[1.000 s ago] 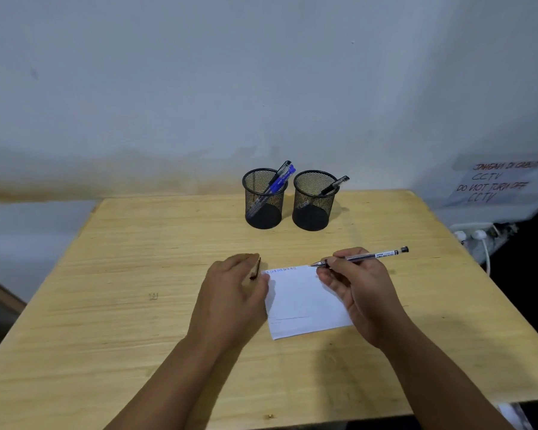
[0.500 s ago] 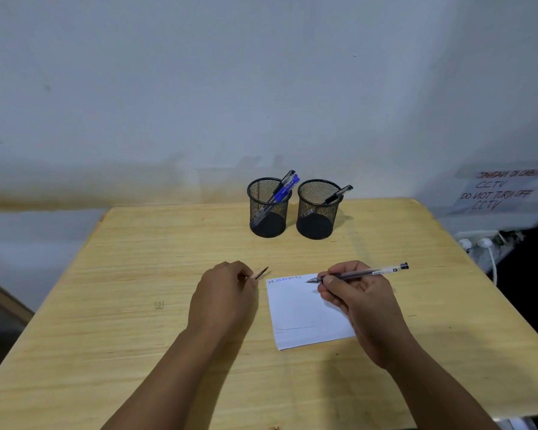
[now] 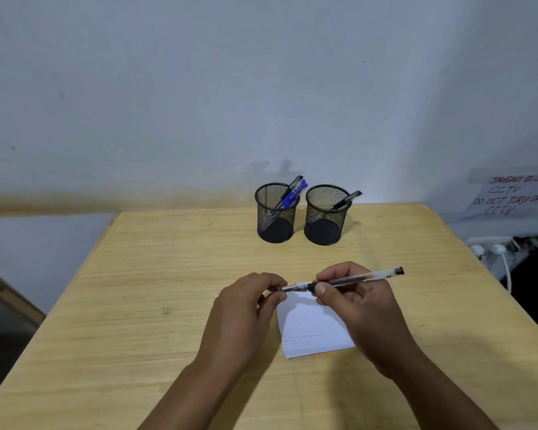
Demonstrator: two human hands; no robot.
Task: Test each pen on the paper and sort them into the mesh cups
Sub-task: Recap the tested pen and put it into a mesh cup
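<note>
My right hand [image 3: 359, 308] grips a clear pen with a black end [image 3: 361, 278], held level just above the white paper [image 3: 311, 330]. My left hand [image 3: 246, 308] pinches the pen's clear cap [image 3: 294, 287] over the pen's tip end. Faint writing runs along the paper's top edge. Two black mesh cups stand at the far side of the table. The left cup [image 3: 276, 212] holds a blue pen and a clear one. The right cup [image 3: 326, 215] holds one black pen.
The wooden table [image 3: 137, 305] meets a white wall at the back. A paper sign with handwriting [image 3: 510, 197] and a white power strip with plugs [image 3: 491, 248] sit off the table's right side.
My left hand moved right and brought the cap onto the pen's tip. My right hand lifted the pen off the paper and held it level.
</note>
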